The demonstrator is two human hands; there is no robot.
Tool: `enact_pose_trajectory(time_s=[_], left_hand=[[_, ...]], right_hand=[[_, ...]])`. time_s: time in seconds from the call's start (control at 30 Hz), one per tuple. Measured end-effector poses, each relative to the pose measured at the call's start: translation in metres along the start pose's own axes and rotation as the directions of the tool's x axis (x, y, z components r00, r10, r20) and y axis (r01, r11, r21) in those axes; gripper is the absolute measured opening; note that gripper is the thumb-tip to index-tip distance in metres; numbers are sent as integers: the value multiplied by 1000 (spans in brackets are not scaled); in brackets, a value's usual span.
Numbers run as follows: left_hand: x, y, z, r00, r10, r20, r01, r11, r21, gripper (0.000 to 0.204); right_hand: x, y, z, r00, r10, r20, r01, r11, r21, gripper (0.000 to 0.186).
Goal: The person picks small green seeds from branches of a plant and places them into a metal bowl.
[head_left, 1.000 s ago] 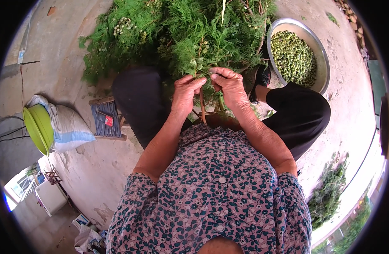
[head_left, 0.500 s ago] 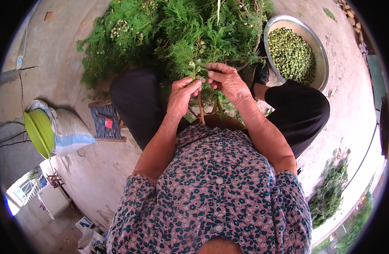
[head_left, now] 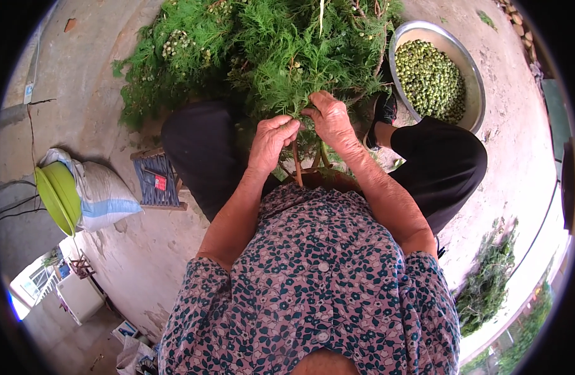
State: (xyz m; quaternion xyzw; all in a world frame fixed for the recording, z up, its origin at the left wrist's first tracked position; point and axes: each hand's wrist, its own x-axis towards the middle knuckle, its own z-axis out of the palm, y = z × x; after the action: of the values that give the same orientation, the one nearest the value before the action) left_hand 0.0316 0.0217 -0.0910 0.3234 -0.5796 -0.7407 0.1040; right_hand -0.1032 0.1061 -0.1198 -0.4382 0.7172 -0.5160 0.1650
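Note:
A big pile of green conifer branches (head_left: 200,69) with pale cones lies in front of me. From it a branch with a bare brown stem (head_left: 297,164) comes toward my lap, between my knees. My left hand (head_left: 272,140) is closed round this branch, thumb and fingers pinched together. Close beside it, my right hand (head_left: 332,122) is closed too, fingertips among the green sprays; what they pinch is hidden. To the far right stands a metal basin (head_left: 478,94) holding many small green cones (head_left: 430,81).
Left of my knee is a low stool (head_left: 155,178) with a small red packet on it. Further left, a lime-green tub (head_left: 57,197) leans against a white sack (head_left: 103,190). More cut greenery (head_left: 487,284) lies at the right, on the concrete floor (head_left: 137,250).
My right hand has turned and its fingers have closed in toward the branch, nearer my left hand. The left hand keeps its hold nearly in place.

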Motion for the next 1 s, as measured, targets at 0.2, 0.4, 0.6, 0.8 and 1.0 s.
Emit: enact_pose_trajectory(time_s=[0.2,0.4,0.6,0.8,1.0], left_hand=[[-4,-3,-3,999,-5,-42,3,999,-47,20],[-4,0,0,999,24,-33,-25,999,-21,19],[-6,1,2,999,35,2,-36,998,44,16],[-5,-3,-3,996,42,75,-55,982,178,20],[-5,-6,-7,997,38,71,-55,963,263,17]], right_hand=[[2,7,-44,832,511,216,-546,682,487,16],[-3,1,-45,859,412,305,-460,356,814,18],[4,-7,-44,809,496,316,-427,125,895,12],[8,-10,-32,738,485,469,-654,343,674,26],[8,-20,-24,755,475,453,-655,519,549,32]])
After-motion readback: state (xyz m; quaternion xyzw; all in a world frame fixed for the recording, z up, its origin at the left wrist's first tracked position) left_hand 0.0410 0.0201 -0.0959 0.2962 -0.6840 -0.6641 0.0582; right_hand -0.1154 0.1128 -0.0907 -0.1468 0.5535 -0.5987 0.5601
